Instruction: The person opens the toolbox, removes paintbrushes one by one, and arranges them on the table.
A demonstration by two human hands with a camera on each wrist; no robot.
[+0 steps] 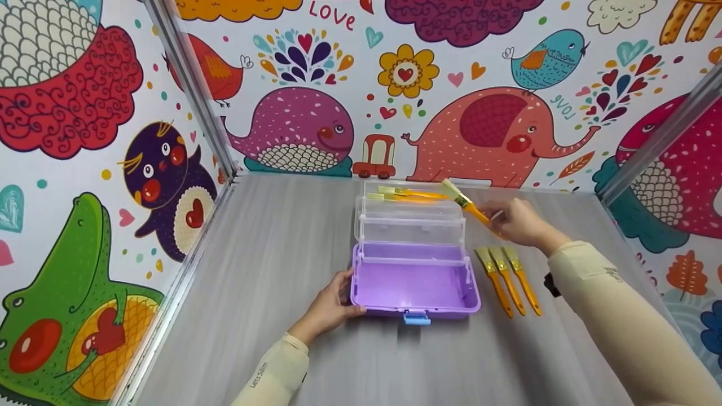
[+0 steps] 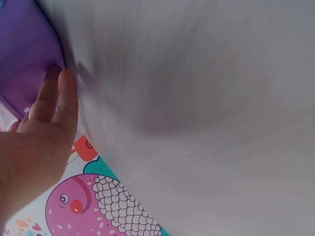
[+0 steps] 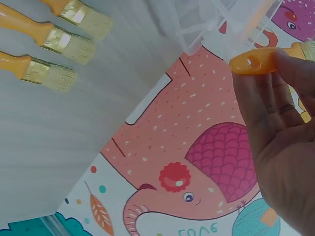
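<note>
Grey wood-grained tabletop (image 1: pixel 271 225), backed by white walls (image 1: pixel 364 67) printed with cartoon animals (image 1: pixel 479 141) and edged in metal strips (image 1: pixel 190 84). Thereon: one open purple plastic box (image 1: pixel 414 282) with clear tiered trays (image 1: pixel 412 231), two orange-handled flat paintbrushes (image 1: pixel 414 195) at the top tier, three matching brushes (image 1: pixel 508 282) in a row to its right. Hands well apart: left hand (image 1: pixel 329 307) resting against the box's left side, right hand (image 1: pixel 522 223) pinching a sixth brush (image 1: pixel 471 208) aloft beside the trays.

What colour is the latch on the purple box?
Light blue; the latch shows best in the head view.
</note>
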